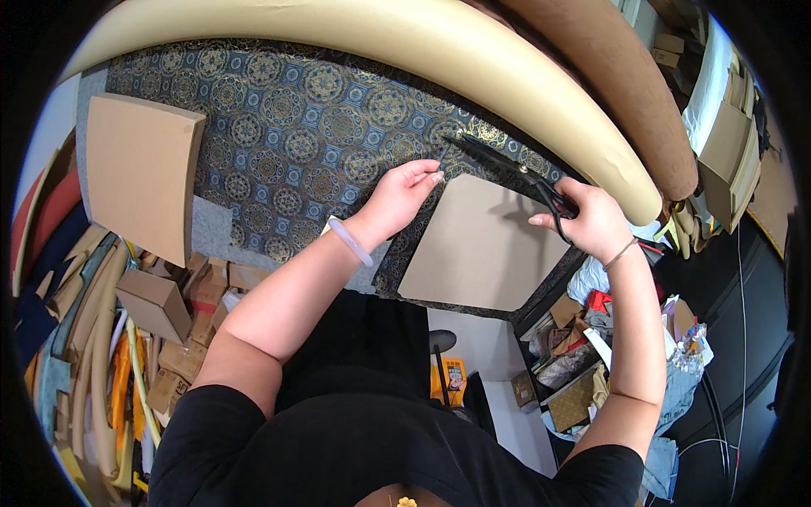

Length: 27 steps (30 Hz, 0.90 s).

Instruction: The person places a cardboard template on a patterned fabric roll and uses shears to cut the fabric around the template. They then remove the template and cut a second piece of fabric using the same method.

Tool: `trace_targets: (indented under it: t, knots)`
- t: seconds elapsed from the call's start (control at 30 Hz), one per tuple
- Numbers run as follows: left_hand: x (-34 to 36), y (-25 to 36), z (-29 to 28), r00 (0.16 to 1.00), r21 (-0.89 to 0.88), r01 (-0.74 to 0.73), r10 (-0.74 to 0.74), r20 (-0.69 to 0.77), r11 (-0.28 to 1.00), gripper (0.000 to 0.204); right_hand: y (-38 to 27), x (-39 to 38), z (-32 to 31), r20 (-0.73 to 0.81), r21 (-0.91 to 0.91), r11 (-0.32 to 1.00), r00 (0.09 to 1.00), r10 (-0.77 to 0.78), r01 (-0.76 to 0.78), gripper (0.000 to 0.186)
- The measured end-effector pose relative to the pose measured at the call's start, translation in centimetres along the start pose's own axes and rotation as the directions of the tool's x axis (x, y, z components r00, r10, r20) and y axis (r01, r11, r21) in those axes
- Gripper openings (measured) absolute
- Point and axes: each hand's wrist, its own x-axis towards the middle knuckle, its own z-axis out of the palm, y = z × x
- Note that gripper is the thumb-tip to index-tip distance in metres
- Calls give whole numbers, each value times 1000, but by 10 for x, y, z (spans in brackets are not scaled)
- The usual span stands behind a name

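Note:
My right hand (596,220) grips the handles of large black scissors (507,165). Their blades point to the far left, low over the patterned fabric (291,139), which is dark blue with gold and blue medallions. Thumb and fingers of my left hand (405,196) pinch together on the fabric near the scissors' tips; exactly how much cloth they hold is hard to see. A flat beige board (481,245) with rounded corners lies on the fabric between my hands and nearer to me. The scissors and right hand cast a shadow on it.
A cream roll (439,42) and a brown roll (617,84) curve along the far side. At the left stands a thick beige slab (139,173). Cardboard boxes (156,304) and upright rolls crowd the lower left. A cluttered bin (574,355) sits below my right arm.

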Motion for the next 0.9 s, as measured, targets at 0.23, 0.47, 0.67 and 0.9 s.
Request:
trace_targets:
  t: [0.23, 0.47, 0.67, 0.9]
  knots:
    - [-2, 2, 4, 999, 61, -18, 20, -37, 998, 34, 15, 17, 0, 143, 162, 984, 988, 54, -77, 60]
    - [0, 1, 3, 1000, 29, -12, 13, -28, 1000, 33, 30, 22, 13, 162, 238, 970, 987, 16, -55, 57]
    - [0, 2, 3, 999, 40, 12, -10, -36, 999, 32, 35, 26, 16, 130, 222, 975, 991, -13, -16, 58]
    - [-1, 2, 4, 999, 19, -21, 22, -49, 1000, 30, 35, 25, 18, 95, 182, 983, 995, -29, 11, 56]
